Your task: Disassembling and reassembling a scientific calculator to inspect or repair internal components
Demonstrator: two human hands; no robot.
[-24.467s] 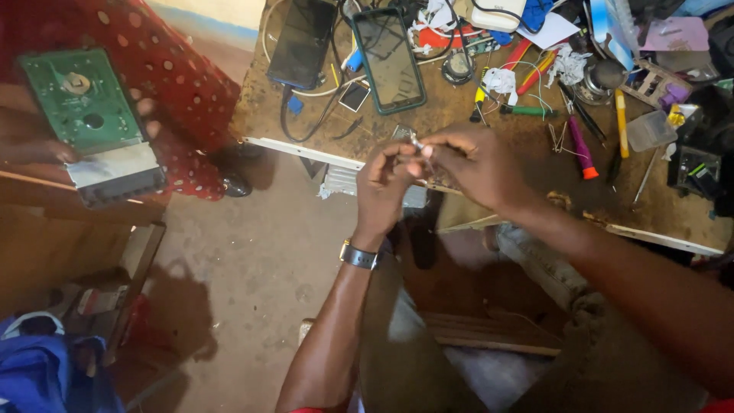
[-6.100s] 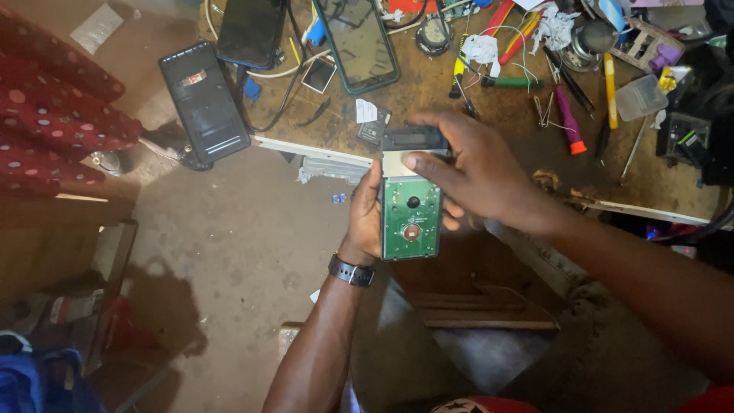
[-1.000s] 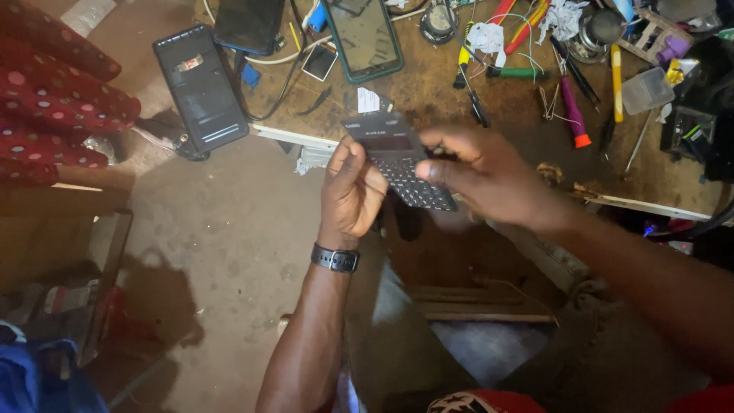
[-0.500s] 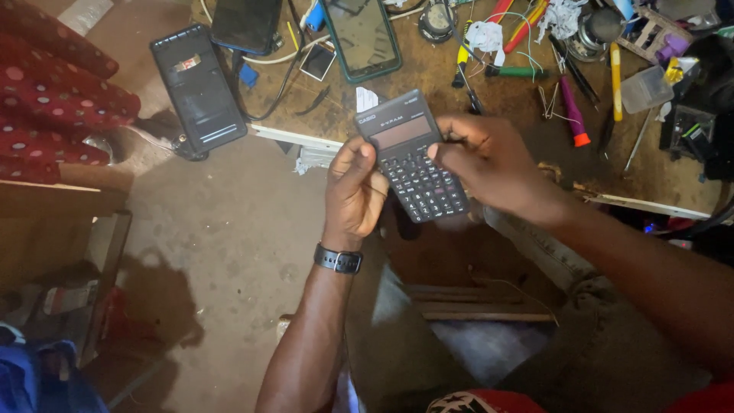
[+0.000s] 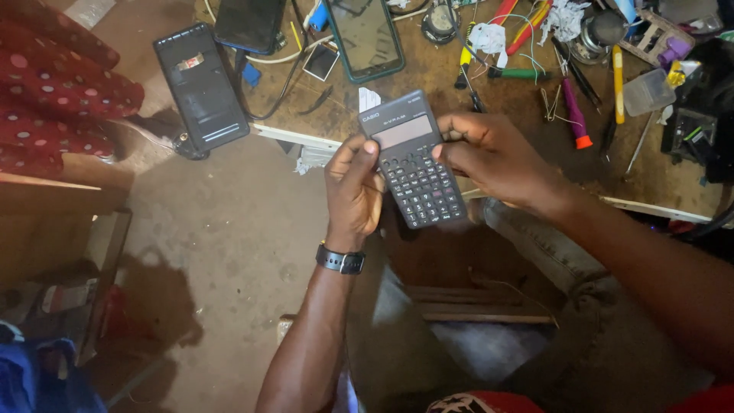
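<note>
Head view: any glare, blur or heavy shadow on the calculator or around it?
Head view: calculator sharp, keys distinct, its screen a dull grey with no hot glare; left hand and right hand crisp, no motion blur; the phone screen on the workbench shows a soft pale reflection; the floor lower left falls into deep shadow, detail lost there.

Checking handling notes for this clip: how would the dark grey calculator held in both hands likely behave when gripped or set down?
The dark grey plastic calculator probably stays stiff: it spans left hand and right hand without sagging. It looks light, pinched only at its edges. Flat, so unlikely to roll.
</note>
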